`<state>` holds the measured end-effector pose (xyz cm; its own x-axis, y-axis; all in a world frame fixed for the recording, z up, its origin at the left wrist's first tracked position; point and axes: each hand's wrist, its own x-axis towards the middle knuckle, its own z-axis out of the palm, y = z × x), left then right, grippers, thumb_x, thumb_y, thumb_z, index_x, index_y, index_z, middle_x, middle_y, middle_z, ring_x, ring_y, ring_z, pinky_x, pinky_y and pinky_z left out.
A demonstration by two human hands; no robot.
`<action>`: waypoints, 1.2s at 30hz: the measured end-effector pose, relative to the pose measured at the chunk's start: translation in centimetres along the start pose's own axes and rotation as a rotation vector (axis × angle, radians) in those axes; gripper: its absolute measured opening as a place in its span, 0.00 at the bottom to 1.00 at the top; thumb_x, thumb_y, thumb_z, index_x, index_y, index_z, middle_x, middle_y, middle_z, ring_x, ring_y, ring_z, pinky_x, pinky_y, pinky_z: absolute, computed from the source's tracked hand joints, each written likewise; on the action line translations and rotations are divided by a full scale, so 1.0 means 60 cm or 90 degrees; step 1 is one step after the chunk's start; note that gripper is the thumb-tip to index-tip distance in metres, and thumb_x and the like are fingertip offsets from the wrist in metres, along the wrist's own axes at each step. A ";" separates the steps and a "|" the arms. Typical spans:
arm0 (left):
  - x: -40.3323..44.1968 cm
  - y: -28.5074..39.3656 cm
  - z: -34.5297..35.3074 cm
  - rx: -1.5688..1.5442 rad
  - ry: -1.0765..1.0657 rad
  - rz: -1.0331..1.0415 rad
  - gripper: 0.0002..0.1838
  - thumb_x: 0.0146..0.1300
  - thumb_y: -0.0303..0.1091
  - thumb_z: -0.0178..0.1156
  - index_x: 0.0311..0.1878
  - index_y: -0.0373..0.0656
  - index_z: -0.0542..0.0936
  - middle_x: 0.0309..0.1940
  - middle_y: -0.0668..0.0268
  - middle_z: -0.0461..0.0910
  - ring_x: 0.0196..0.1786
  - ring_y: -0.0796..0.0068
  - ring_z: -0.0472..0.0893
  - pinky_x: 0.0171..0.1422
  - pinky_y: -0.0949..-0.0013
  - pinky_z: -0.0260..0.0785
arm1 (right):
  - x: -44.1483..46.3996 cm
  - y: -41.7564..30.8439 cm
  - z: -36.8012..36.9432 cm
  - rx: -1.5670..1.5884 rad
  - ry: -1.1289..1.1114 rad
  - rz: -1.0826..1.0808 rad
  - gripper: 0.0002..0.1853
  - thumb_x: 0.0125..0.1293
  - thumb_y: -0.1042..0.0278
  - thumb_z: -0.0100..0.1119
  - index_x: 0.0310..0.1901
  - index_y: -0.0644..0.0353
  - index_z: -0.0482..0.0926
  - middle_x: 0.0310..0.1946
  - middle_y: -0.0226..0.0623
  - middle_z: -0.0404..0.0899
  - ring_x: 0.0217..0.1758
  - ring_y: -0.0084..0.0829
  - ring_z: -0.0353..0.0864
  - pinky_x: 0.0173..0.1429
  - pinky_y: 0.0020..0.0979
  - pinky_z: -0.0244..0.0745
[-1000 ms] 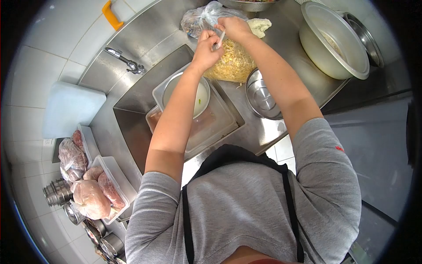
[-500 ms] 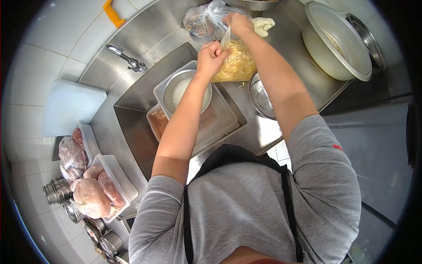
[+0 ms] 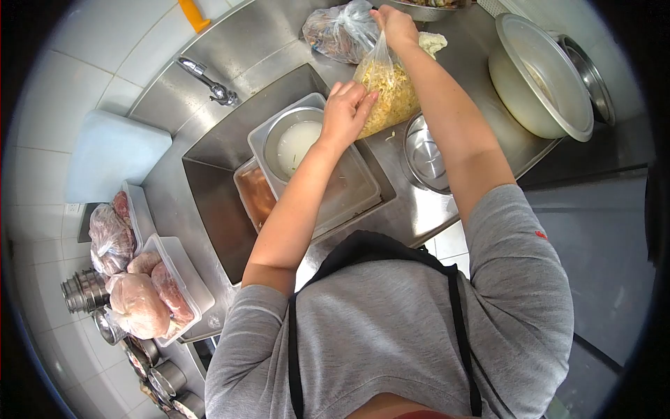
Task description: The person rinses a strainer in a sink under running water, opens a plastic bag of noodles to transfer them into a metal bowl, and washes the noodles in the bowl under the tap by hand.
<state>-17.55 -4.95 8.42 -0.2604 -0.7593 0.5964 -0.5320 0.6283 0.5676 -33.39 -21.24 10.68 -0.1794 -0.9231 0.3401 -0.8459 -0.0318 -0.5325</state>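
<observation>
A clear plastic bag (image 3: pixel 393 94) full of yellow, shredded food stands on the steel counter at the sink's far right corner. My right hand (image 3: pixel 399 29) is closed around its gathered neck and pulls it taut upward. Against the bag's left side rests my left hand (image 3: pixel 345 112), fingers stretched out and thumb apart. Just behind is a tied plastic bag (image 3: pixel 338 31) with dark contents. A whitish crumpled cloth or lump (image 3: pixel 433 44) lies beyond my right wrist. Near the bag's base sits a shallow steel bowl (image 3: pixel 423 153), partly behind my right forearm.
In the sink (image 3: pixel 216 202), a steel pot (image 3: pixel 293 143) of cloudy liquid stands in plastic tubs. A faucet (image 3: pixel 209 82) juts from the left. Large basins (image 3: pixel 520 91) lean at right. Tubs of bagged meat (image 3: pixel 139 304) and a pale blue board (image 3: pixel 115 157) are at left.
My left hand has let go of the bag's neck, opened and moved down onto its side. My right hand now holds the neck, pulled higher. The view has shifted slightly.
</observation>
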 end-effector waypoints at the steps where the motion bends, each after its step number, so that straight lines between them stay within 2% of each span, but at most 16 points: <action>1: -0.006 0.001 -0.003 0.001 -0.002 0.010 0.15 0.58 0.36 0.58 0.23 0.37 0.68 0.21 0.60 0.67 0.29 0.61 0.65 0.35 0.63 0.59 | 0.005 0.009 0.012 0.001 0.000 -0.003 0.18 0.62 0.42 0.48 0.38 0.48 0.78 0.31 0.42 0.80 0.39 0.46 0.78 0.43 0.44 0.71; 7: -0.036 0.004 -0.002 -0.001 -0.006 0.014 0.13 0.59 0.35 0.57 0.24 0.38 0.70 0.22 0.59 0.67 0.31 0.59 0.65 0.36 0.62 0.59 | 0.017 0.038 0.050 0.134 0.056 -0.040 0.19 0.63 0.46 0.50 0.31 0.54 0.79 0.26 0.43 0.79 0.36 0.44 0.80 0.41 0.39 0.71; 9: -0.038 0.006 -0.002 -0.003 -0.005 0.016 0.13 0.59 0.34 0.58 0.24 0.38 0.70 0.22 0.59 0.67 0.31 0.59 0.66 0.36 0.62 0.60 | 0.021 0.049 0.063 0.246 0.077 0.051 0.17 0.62 0.49 0.52 0.29 0.55 0.79 0.23 0.40 0.79 0.30 0.36 0.79 0.38 0.35 0.71; 13: -0.047 0.009 -0.007 0.016 -0.013 0.029 0.10 0.58 0.34 0.58 0.25 0.38 0.73 0.24 0.60 0.70 0.32 0.58 0.67 0.38 0.61 0.62 | 0.032 0.057 0.082 0.374 0.087 0.123 0.15 0.61 0.51 0.56 0.28 0.55 0.80 0.23 0.33 0.78 0.29 0.27 0.75 0.39 0.31 0.69; 16: -0.052 0.016 -0.010 0.022 -0.033 0.029 0.09 0.57 0.34 0.58 0.26 0.39 0.74 0.27 0.60 0.71 0.34 0.56 0.69 0.39 0.60 0.64 | 0.026 0.027 0.049 0.572 -0.009 0.042 0.15 0.56 0.51 0.62 0.32 0.56 0.79 0.26 0.27 0.77 0.31 0.23 0.71 0.40 0.27 0.66; 18: -0.052 0.021 -0.008 0.014 -0.049 0.030 0.09 0.57 0.34 0.58 0.27 0.39 0.74 0.27 0.60 0.71 0.35 0.56 0.69 0.40 0.61 0.64 | 0.002 -0.017 -0.020 0.647 -0.359 -0.155 0.12 0.59 0.61 0.61 0.36 0.60 0.74 0.32 0.29 0.77 0.36 0.23 0.75 0.41 0.27 0.71; 19: -0.053 0.023 -0.007 0.015 -0.043 0.052 0.09 0.57 0.33 0.59 0.28 0.38 0.74 0.29 0.60 0.72 0.35 0.57 0.70 0.42 0.61 0.64 | -0.009 -0.034 -0.046 0.645 -0.357 -0.152 0.12 0.59 0.61 0.61 0.36 0.60 0.74 0.32 0.29 0.77 0.36 0.23 0.75 0.41 0.27 0.71; 21: -0.051 0.024 -0.010 0.012 -0.040 0.072 0.09 0.57 0.33 0.59 0.29 0.38 0.73 0.30 0.60 0.73 0.36 0.58 0.70 0.44 0.62 0.63 | -0.033 -0.060 -0.075 0.604 -0.533 -0.313 0.15 0.61 0.57 0.59 0.37 0.62 0.74 0.34 0.27 0.77 0.36 0.23 0.76 0.40 0.27 0.72; 23: -0.018 0.020 -0.018 0.088 0.093 0.108 0.13 0.55 0.36 0.62 0.38 0.39 0.72 0.32 0.58 0.74 0.38 0.60 0.72 0.44 0.63 0.65 | -0.043 -0.071 -0.084 0.637 -0.545 -0.309 0.14 0.64 0.56 0.54 0.38 0.61 0.74 0.35 0.33 0.79 0.35 0.29 0.79 0.41 0.32 0.73; 25: 0.021 0.012 -0.014 0.064 0.155 0.015 0.17 0.54 0.36 0.63 0.42 0.39 0.70 0.33 0.58 0.75 0.37 0.61 0.73 0.43 0.63 0.66 | -0.047 -0.082 -0.117 0.199 -0.394 -0.356 0.20 0.51 0.50 0.67 0.37 0.55 0.77 0.27 0.24 0.73 0.32 0.22 0.68 0.38 0.25 0.63; 26: 0.040 0.008 -0.013 0.042 0.218 -0.078 0.21 0.52 0.36 0.64 0.46 0.40 0.68 0.33 0.57 0.75 0.36 0.63 0.74 0.42 0.64 0.68 | -0.047 -0.073 -0.102 0.199 -0.393 -0.356 0.20 0.51 0.50 0.67 0.37 0.55 0.77 0.27 0.24 0.73 0.32 0.22 0.68 0.38 0.25 0.63; 27: 0.049 0.000 -0.010 0.042 0.218 -0.078 0.21 0.52 0.36 0.64 0.46 0.40 0.68 0.33 0.57 0.75 0.36 0.63 0.74 0.42 0.64 0.68 | -0.046 -0.054 -0.071 0.230 -0.398 -0.354 0.21 0.50 0.50 0.68 0.39 0.54 0.75 0.26 0.23 0.70 0.31 0.21 0.65 0.36 0.24 0.60; 29: 0.071 -0.017 -0.006 0.055 0.055 -0.181 0.24 0.50 0.33 0.64 0.48 0.39 0.66 0.30 0.60 0.74 0.31 0.65 0.75 0.37 0.65 0.69 | -0.048 -0.041 -0.070 0.260 -0.401 -0.355 0.22 0.49 0.50 0.69 0.41 0.53 0.74 0.25 0.22 0.67 0.29 0.20 0.63 0.33 0.24 0.58; 32: 0.091 -0.064 -0.013 0.079 0.069 -0.130 0.22 0.48 0.25 0.61 0.47 0.41 0.66 0.28 0.64 0.72 0.26 0.68 0.74 0.34 0.66 0.68 | -0.054 -0.017 -0.108 0.222 -0.457 -0.299 0.21 0.49 0.52 0.69 0.40 0.53 0.73 0.20 0.20 0.62 0.25 0.17 0.60 0.30 0.24 0.55; 35: 0.092 -0.065 -0.037 0.038 0.044 -0.114 0.21 0.47 0.22 0.59 0.47 0.42 0.67 0.28 0.65 0.71 0.25 0.70 0.74 0.33 0.68 0.68 | -0.052 0.019 -0.123 0.169 -0.393 -0.301 0.22 0.49 0.51 0.70 0.40 0.53 0.73 0.18 0.18 0.61 0.21 0.16 0.58 0.27 0.23 0.54; 36: 0.094 -0.061 -0.044 0.053 0.037 -0.125 0.21 0.46 0.21 0.58 0.46 0.42 0.67 0.28 0.65 0.71 0.26 0.70 0.74 0.34 0.67 0.68 | -0.066 0.012 -0.132 0.255 -0.358 -0.214 0.25 0.46 0.48 0.70 0.40 0.55 0.73 0.21 0.23 0.65 0.24 0.19 0.62 0.30 0.25 0.59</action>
<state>-14.97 -11.10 11.19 -0.0991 -0.8531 0.5123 -0.6329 0.4513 0.6290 -37.27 -14.60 15.10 0.4286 -0.8919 0.1443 -0.5442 -0.3823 -0.7468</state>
